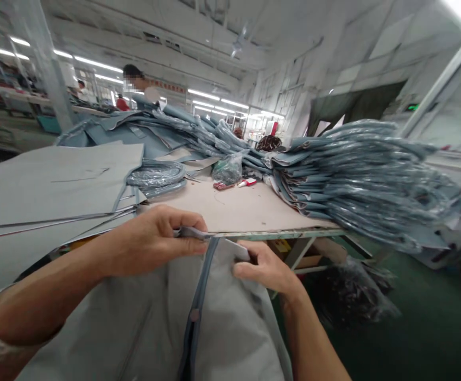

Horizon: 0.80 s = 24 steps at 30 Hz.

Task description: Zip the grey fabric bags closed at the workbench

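Observation:
My left hand point(155, 241) is closed, pinching the top edge of a grey fabric piece point(230, 328) that hangs down in front of me. A blue-grey zipper strip point(194, 317) runs down the middle of that piece. My right hand point(264, 267) is closed on the same top edge, just right of the zipper. Both hands hold the fabric at the near edge of the worktable point(246, 211). A metal watch band shows on my left wrist.
Flat grey fabric sheets point(52, 185) lie on the left. A tall stack of blue-grey pieces point(365, 174) fills the right side, more pile up at the back point(167, 124). Coiled zipper tape point(157, 174) and a plastic bag point(227, 169) sit mid-table. A person point(135, 84) stands far behind.

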{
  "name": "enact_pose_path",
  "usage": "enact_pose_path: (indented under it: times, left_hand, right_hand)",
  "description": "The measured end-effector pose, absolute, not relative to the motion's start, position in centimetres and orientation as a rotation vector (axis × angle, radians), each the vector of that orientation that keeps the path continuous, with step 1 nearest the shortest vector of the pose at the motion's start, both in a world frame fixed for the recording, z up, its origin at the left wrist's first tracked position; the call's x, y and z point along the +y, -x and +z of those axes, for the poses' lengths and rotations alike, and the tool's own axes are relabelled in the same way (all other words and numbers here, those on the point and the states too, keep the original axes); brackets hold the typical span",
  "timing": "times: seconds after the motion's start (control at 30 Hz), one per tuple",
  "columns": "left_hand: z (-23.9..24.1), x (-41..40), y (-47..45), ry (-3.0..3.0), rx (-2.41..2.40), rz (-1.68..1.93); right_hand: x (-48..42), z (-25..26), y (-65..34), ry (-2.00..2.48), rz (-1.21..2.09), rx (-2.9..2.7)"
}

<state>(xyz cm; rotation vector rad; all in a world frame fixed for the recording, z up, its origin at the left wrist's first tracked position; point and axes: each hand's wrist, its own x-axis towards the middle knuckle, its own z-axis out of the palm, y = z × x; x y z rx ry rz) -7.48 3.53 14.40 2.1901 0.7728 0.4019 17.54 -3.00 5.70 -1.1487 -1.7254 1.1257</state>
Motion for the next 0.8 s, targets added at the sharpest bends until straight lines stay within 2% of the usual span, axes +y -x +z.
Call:
enact_pose_path:
  times: [0.1, 0.17, 0.3, 0.47, 0.57, 0.67, 0.8]
  left_hand:
    - [17.0, 0.1, 5.7, -2.424, 0.777, 0.428]
    - [18.7, -1.7, 3.8, -2.557, 0.745, 0.415]
    - [22.8, -4.7, -0.5, -2.739, 0.622, 0.374]
    - [28.7, -7.5, -5.5, -3.114, 0.452, 0.46]
    - [32.6, -8.7, -8.1, -3.254, 0.362, 0.683]
    - [35.9, -10.7, -9.4, -3.333, 0.363, 1.101]
    - [36.3, -13.4, -7.5, -3.187, 0.58, 1.733]
  right_hand:
    - [-6.9, 6.3, -21.5, 1.293, 1.204, -1.744]
    - [-9.7, 7.2, -24.0, 1.419, 1.104, -1.745]
    - [-16.3, 11.2, -28.8, 1.693, 0.635, -1.648]
    - [-26.4, 20.0, -32.6, 1.863, 0.038, -1.503]
    - [-32.3, 25.2, -32.0, 1.942, -0.256, -1.434]
    - [-37.4, 28.3, -28.4, 1.963, -0.532, -1.393]
    - [-40.4, 27.1, -21.1, 1.856, -0.568, -1.492]
